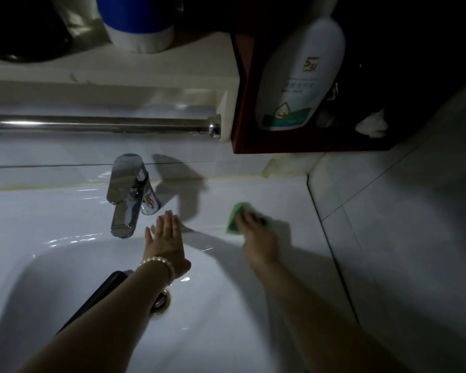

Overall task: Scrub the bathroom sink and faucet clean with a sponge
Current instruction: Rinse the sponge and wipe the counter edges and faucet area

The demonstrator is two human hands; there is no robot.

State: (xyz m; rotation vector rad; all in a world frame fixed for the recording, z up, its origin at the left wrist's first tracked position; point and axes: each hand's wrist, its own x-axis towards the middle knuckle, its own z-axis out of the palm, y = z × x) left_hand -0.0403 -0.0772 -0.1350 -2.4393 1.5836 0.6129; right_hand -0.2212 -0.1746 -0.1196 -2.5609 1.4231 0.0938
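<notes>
1. Dim bathroom, white tiled wall [404, 200] on the right, glossy tile behind the basin.
2. White ceramic sink [65, 222]: wide flat rim at the back and right, bowl below, wet highlights on the surface.
3. Drain [162, 301]: metal ring at the bottom of the bowl, partly hidden by the left forearm.
4. Chrome faucet [131, 193]: stands on the back rim left of centre, lever handle on top, spout pointing toward the bowl.
5. Left hand [166, 243]: fingers straight and together, palm down, holding nothing; fingertips lie on the rim just right of the faucet base. A pearl bracelet [159, 266] circles the wrist.
6. Right hand [257, 236]: fingers pressed down on the green sponge [236, 218], which lies flat on the right back rim of the sink, well apart from the faucet. Motion blur hides how the fingers lie on it.
7. Dark flat object [97, 300]: lies in the bowl under the left forearm; what it is cannot be told.
8. Metal rail [97, 124]: runs horizontally along the wall above the faucet.
9. White shelf [119, 65] above the rail: carries a blue-and-white container [139, 22].
10. Reddish-brown wall cabinet [246, 103]: holds a white bottle [300, 74] with a green label; a crumpled white item [371, 125] lies beside it.
</notes>
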